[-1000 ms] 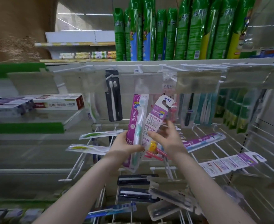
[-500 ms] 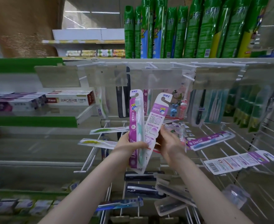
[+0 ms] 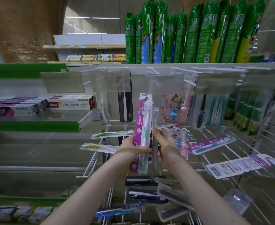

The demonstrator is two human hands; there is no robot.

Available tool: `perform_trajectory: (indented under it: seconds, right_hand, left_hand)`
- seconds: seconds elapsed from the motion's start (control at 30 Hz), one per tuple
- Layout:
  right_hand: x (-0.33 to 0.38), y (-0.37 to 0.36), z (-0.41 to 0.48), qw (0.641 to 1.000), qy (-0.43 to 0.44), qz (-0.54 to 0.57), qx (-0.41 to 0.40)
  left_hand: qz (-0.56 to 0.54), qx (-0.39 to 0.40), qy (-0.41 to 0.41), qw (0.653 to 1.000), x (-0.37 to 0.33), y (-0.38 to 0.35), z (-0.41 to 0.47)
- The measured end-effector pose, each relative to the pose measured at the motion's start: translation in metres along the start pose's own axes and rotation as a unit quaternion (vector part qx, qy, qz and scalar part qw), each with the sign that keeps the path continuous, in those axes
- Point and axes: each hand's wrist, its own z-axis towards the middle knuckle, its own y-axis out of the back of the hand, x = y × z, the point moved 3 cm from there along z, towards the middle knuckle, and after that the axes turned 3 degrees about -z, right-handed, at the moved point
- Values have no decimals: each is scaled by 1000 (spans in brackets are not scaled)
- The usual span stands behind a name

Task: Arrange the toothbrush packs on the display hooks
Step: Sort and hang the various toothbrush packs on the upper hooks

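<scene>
My left hand (image 3: pixel 131 147) grips a purple toothbrush pack (image 3: pixel 142 125) upright, its hang tab pointing at the hook row above. Beside it my right hand (image 3: pixel 165 142) pinches a second toothbrush pack (image 3: pixel 155 143), turned edge-on and held upright too. White display hooks (image 3: pixel 188 82) jut from the rail under the top shelf, some behind clear price holders. A black pack (image 3: pixel 125 108) and a cartoon children's pack (image 3: pixel 175 109) hang on them. Loose packs lie on the wire rack below, among them a purple Doctor pack (image 3: pixel 212 144).
Green spray cans (image 3: pixel 188 34) stand on the top shelf (image 3: pixel 166 65). Toothpaste boxes (image 3: pixel 71 103) fill a shelf at left. Green and teal packs (image 3: pixel 240 111) hang at right. Black packs (image 3: pixel 143 181) and a blue one (image 3: pixel 119 210) lie on the lower wire rack (image 3: pixel 227 150).
Both hands have lifted the two packs higher toward the hook row. The right-hand pack has turned from face-on to edge-on and now stands close against the purple one.
</scene>
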Motion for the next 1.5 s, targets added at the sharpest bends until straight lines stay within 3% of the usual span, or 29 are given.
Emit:
perform_trajectory:
  seconds: [0.2,0.33,0.5,0.9,1.27,1.5]
  right_hand:
    - [7,4,4,996,-8,89,-22]
    - [10,13,14,995,-16,89,-43]
    - [23,21,29,996,7,34,-78]
    - [54,23,38,991,99,-72,-62]
    - [50,24,41,982,126,-136,-45]
    - [42,19,41,956,136,-254,-56]
  left_hand:
    - [-34,4,-35,999,-5,-3,4]
    - [-95,10,-54,994,-8,2,5]
    - [-135,4,-36,990,-13,6,11]
    - [-127,11,-58,990,-29,6,21]
    - [-131,26,-67,989,-31,8,26]
    - [-128,36,-69,989,-28,10,27]
